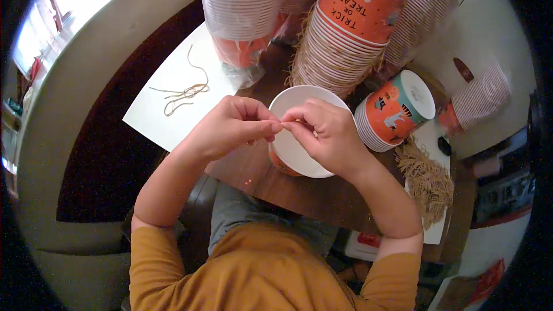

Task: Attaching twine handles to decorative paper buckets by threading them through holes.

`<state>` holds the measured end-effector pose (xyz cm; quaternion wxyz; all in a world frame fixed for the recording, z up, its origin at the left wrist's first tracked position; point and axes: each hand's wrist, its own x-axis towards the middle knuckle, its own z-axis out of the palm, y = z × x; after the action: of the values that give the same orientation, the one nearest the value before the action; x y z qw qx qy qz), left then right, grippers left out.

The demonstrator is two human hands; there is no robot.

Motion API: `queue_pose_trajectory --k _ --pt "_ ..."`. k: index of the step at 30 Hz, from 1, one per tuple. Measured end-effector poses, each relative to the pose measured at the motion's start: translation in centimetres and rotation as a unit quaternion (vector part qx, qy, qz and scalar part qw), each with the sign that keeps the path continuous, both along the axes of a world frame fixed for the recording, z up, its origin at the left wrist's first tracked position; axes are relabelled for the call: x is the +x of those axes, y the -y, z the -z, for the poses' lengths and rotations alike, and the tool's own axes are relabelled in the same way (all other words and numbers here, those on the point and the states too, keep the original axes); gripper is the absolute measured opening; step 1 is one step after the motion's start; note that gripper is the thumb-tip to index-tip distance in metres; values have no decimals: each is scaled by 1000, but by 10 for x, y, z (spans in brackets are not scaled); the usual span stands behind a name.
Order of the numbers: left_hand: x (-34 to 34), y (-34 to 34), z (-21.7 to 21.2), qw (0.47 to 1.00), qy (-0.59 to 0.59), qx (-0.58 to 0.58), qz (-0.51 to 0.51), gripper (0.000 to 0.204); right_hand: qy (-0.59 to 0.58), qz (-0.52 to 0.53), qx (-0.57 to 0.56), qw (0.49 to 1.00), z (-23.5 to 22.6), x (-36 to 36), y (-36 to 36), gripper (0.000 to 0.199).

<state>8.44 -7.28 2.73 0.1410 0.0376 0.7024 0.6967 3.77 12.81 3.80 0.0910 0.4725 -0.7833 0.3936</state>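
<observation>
A paper tub with a white inside and an orange outer wall stands upright on the brown table, its mouth facing me. Above its opening, my left hand and my right hand meet, thumbs and forefingers pinched together at the fingertips. Whatever lies between those tips is too small to make out. Part of the tub's rim is hidden behind my right hand. Just right of that hand, a short stack of orange and green printed tubs lies tilted, bases toward the upper right.
Thin tan cords lie on a white sheet at left. Tall stacks of tubs rise at the back, one plastic-wrapped, another with cords along it. A bundle of tan cords lies at right on the brown table.
</observation>
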Motion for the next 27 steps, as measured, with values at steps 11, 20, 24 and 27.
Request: queue_pose_trajectory --k 11,20,24,27 --pt "-1 -2 8 999 -31 22 -8 14 107 16 24 994 3 2 -2 9" --pt "-2 1 16 791 -513 -331 -34 17 487 -29 -32 873 20 -20 7 14" --pt "-2 1 21 889 -339 -294 -97 20 454 17 25 890 24 -29 8 11" --pt "-13 13 50 948 -241 -171 -120 22 448 66 44 890 32 -32 14 12"
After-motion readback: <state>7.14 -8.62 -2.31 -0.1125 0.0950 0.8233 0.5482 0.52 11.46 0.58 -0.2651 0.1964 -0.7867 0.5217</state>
